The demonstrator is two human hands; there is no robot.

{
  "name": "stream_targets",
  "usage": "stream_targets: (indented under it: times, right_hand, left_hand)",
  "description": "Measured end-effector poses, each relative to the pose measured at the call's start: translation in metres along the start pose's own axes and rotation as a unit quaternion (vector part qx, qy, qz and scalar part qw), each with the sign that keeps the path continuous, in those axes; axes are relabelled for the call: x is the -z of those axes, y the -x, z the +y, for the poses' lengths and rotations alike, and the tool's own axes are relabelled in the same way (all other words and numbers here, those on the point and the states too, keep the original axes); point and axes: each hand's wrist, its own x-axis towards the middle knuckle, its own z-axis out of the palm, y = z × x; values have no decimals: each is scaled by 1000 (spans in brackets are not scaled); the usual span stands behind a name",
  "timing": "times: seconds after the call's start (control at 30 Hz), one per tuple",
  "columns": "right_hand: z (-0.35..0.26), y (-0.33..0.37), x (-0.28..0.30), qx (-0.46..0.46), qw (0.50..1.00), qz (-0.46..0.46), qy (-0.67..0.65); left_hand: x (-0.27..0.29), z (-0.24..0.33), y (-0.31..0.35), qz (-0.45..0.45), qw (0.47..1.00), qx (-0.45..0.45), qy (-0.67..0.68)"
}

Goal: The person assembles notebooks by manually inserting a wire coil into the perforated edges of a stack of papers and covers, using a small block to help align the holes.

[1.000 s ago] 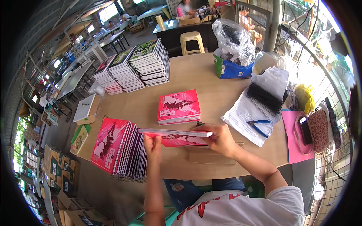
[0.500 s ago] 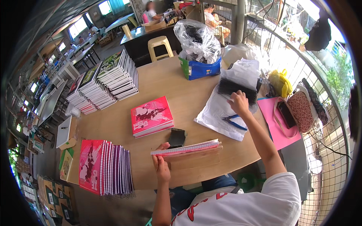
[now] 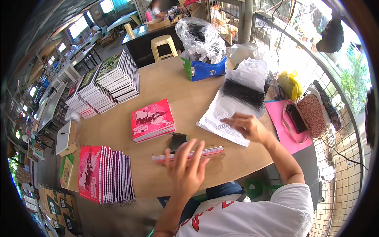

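My left hand is raised with its fingers spread, in front of a pink-covered notebook, whose white edge faces up. Part of the notebook is hidden behind the fingers. My right hand, somewhat blurred, is over white paper with its fingers pinched at a thin dark binding coil. Black binding coils are piled on the paper beyond that hand. The blue pliers are out of sight. A small dark block sits just behind the notebook.
Pink notebooks are stacked mid-table. A row of bound notebooks stands at left, with taller book stacks behind. A blue-green bag is at the back. Pink folder, pouch and yellow bag line the right.
My right hand has come back from the coil pile toward me, with a coil now at its fingers. My left hand has let go of the notebook's left end and moved right, opening.
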Motion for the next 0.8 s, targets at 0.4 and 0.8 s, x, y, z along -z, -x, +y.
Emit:
stream_targets:
  times: [0.4,0.8]
  right_hand:
    - [-38,13,-18,-26,996,40,-77]
    - [-33,16,-21,-45,976,-47,-210]
  left_hand:
    - [-32,-2,-2,-14,996,-38,80]
    - [-30,-1,-4,-24,995,-36,89]
